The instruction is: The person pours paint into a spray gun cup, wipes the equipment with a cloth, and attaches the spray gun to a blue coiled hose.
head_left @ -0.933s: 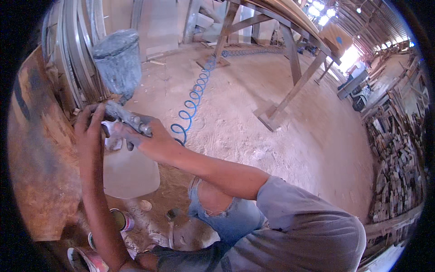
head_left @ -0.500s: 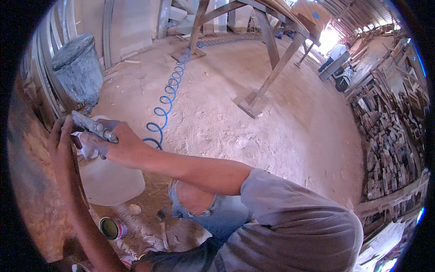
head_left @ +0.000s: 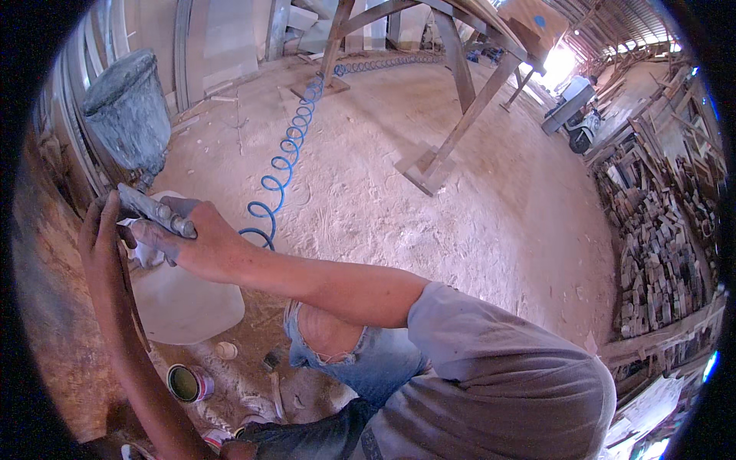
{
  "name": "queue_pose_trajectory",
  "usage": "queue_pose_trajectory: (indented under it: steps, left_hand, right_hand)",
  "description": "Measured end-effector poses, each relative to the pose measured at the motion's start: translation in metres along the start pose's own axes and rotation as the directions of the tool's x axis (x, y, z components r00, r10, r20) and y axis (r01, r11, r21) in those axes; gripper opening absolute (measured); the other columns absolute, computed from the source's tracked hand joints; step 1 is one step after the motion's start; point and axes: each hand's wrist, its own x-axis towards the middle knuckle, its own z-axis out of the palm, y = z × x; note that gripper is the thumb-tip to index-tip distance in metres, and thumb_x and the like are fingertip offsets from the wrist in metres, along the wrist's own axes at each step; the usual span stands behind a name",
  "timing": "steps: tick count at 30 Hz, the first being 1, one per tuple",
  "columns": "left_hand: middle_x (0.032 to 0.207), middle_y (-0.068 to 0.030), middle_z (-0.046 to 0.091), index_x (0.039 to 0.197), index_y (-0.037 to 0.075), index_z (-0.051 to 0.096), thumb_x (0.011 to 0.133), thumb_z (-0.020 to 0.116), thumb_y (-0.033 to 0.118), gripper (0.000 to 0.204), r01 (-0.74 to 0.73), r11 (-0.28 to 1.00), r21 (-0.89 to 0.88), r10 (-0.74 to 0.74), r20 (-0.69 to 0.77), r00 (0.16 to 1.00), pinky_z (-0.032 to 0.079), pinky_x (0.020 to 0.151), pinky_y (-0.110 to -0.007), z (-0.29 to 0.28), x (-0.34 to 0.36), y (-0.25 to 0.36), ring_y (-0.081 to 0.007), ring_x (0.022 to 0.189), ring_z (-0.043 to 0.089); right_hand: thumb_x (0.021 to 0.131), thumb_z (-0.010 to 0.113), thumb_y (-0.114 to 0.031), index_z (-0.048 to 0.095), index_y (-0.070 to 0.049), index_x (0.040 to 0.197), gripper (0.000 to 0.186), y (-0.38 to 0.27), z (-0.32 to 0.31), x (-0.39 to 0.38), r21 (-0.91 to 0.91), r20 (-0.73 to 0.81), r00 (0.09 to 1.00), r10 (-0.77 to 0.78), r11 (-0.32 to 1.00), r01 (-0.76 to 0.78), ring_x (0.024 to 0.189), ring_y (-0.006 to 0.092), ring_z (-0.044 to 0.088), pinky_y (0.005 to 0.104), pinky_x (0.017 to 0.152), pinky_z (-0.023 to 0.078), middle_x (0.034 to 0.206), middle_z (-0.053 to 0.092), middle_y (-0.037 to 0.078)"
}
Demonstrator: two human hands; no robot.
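A paint spray gun [head_left: 149, 208] with a large, paint-crusted grey cup [head_left: 129, 115] on top is in my right hand [head_left: 201, 241], whose fingers wrap around its grip. My left hand [head_left: 100, 230] is up at the gun's front end. Its fingers are bent around the nozzle, and the thumb is below; the exact contact is partly hidden. A crumpled whitish piece [head_left: 147, 254] shows under the gun between the hands. Below them stands a translucent white plastic container [head_left: 192, 307]. A brown wooden surface [head_left: 57, 307] lies close to the left of my left forearm.
A coiled blue air hose [head_left: 287, 146] runs across the dusty floor. An open paint can [head_left: 190, 383], a small round lid [head_left: 227, 350] and a brush [head_left: 276, 391] are beside my knee. Wooden trestle legs [head_left: 475, 115] stand ahead; stacked wood pieces [head_left: 659, 268] line the right; a person [head_left: 575, 88] is far off.
The spray gun and its cup have shifted slightly up and left in the view. Both hands keep nearly the same hold.
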Motion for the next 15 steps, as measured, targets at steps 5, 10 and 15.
queue_pose_trajectory:
  steps: [5,10,15]
  left_hand:
    - [0.127,-0.0139,0.053,0.126,0.0,0.056,0.087,0.063,0.037,0.055,-0.121,0.992,0.022,0.121,-0.014,0.993,0.04,0.092,-0.034,-0.007,0.005,-0.022,-0.0215,0.112,0.051]
    - [0.128,-0.0138,0.054,0.127,0.001,0.056,0.087,0.062,0.037,0.054,-0.056,0.998,0.034,0.057,-0.009,0.998,0.038,0.097,-0.035,0.0,0.002,-0.013,-0.0226,0.116,0.05]
    - [0.125,-0.0125,0.055,0.126,0.002,0.057,0.088,0.061,0.037,0.051,-0.127,0.99,0.057,0.125,0.035,0.992,0.037,0.097,-0.032,-0.005,0.001,-0.002,-0.0215,0.113,0.051]
  right_hand:
    - [0.089,0.064,-0.037,0.063,-0.001,0.099,0.037,-0.01,-0.001,-0.001,-0.053,0.0,1.0,0.011,0.999,-0.011,0.066,0.0079,0.052,0.0276,0.057,0.043,0.074,0.063,0.002]
    - [0.089,0.064,-0.038,0.062,0.0,0.097,0.039,0.001,-0.001,-0.001,0.007,-0.019,1.0,-0.001,1.0,0.001,0.065,0.009,0.052,0.0288,0.057,0.043,0.072,0.062,0.003]
    - [0.089,0.064,-0.036,0.062,0.0,0.095,0.036,0.001,0.0,0.001,-0.025,-0.014,1.0,0.004,1.0,-0.004,0.066,0.0106,0.053,0.0301,0.057,0.043,0.073,0.063,0.004]
